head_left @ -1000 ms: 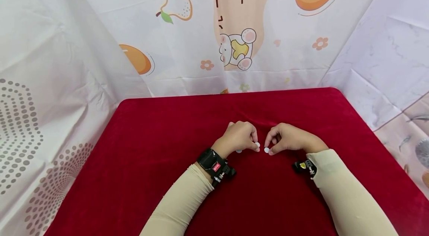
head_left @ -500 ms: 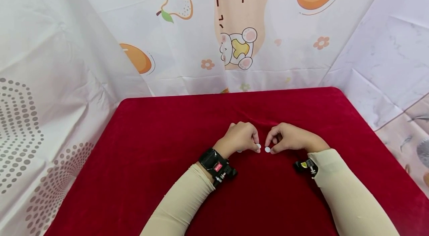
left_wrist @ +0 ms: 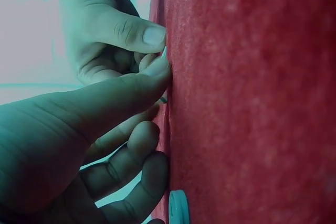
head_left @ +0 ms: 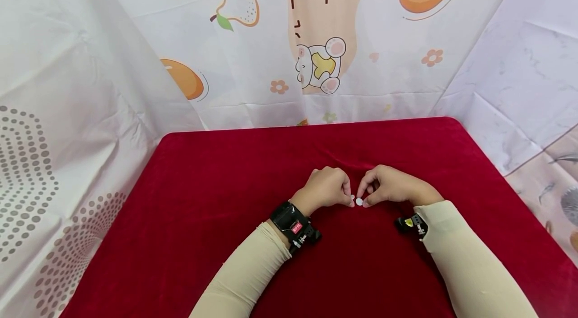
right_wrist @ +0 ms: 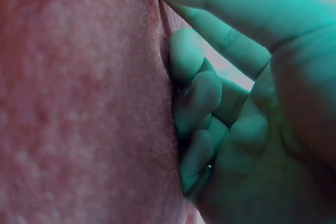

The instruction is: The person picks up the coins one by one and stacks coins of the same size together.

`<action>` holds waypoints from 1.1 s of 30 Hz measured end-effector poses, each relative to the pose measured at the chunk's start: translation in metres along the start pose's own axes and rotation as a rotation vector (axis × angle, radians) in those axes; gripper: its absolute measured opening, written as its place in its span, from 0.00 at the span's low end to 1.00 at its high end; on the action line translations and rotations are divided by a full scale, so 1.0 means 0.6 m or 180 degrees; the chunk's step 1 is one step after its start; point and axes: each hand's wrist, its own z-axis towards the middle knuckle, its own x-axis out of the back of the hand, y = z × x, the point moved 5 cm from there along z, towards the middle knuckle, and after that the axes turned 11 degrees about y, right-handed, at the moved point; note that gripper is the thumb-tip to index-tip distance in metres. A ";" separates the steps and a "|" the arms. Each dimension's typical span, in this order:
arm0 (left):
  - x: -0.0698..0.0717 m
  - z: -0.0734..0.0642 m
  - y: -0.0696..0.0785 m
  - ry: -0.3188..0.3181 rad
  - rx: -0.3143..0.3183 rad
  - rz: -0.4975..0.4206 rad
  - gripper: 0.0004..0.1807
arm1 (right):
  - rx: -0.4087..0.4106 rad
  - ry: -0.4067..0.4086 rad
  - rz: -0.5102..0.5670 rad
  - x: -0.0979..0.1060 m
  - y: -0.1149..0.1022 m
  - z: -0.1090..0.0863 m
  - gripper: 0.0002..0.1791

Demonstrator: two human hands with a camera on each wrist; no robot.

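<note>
In the head view my left hand (head_left: 327, 188) pinches a small white round disc (head_left: 352, 197) low over the red cloth. Facing it, my right hand (head_left: 390, 185) has thumb and index finger at the two sides of another white disc (head_left: 359, 201). The two discs lie almost edge to edge. From the left wrist, a thin pale edge shows by the left thumb tip, close to the right thumb (left_wrist: 149, 35). A further round piece with a layered rim (left_wrist: 179, 208) rests on the cloth below the curled left fingers. In the right wrist view the fingertips are cut off at the top.
A red velvety cloth (head_left: 217, 172) covers the table. White printed curtains (head_left: 253, 62) hang behind it and along both sides. Each wrist carries a black camera mount, the left one (head_left: 293, 225) close over the cloth.
My left hand has shifted slightly right with its disc, closing the gap to the right hand's disc. A disc seen under the left hand earlier is now hidden in the head view. The right hand stays put.
</note>
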 end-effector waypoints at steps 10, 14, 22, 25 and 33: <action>0.000 0.000 -0.001 -0.0003 0.0073 -0.0007 0.12 | -0.0060 0.0017 0.0010 0.000 -0.004 0.001 0.10; -0.002 0.000 -0.006 -0.0021 0.0149 -0.0034 0.12 | -0.0041 0.0017 -0.0015 -0.001 -0.005 0.002 0.10; -0.005 0.003 -0.004 -0.0026 0.0110 -0.0106 0.10 | -0.0066 0.0013 -0.0014 0.000 -0.003 0.001 0.10; -0.006 0.004 -0.003 -0.0001 0.0093 -0.0103 0.09 | -0.0065 0.0011 0.0001 0.000 -0.003 0.001 0.10; -0.010 0.005 -0.006 0.0040 0.0057 -0.0093 0.09 | -0.0044 0.0012 0.0004 -0.001 -0.003 0.001 0.10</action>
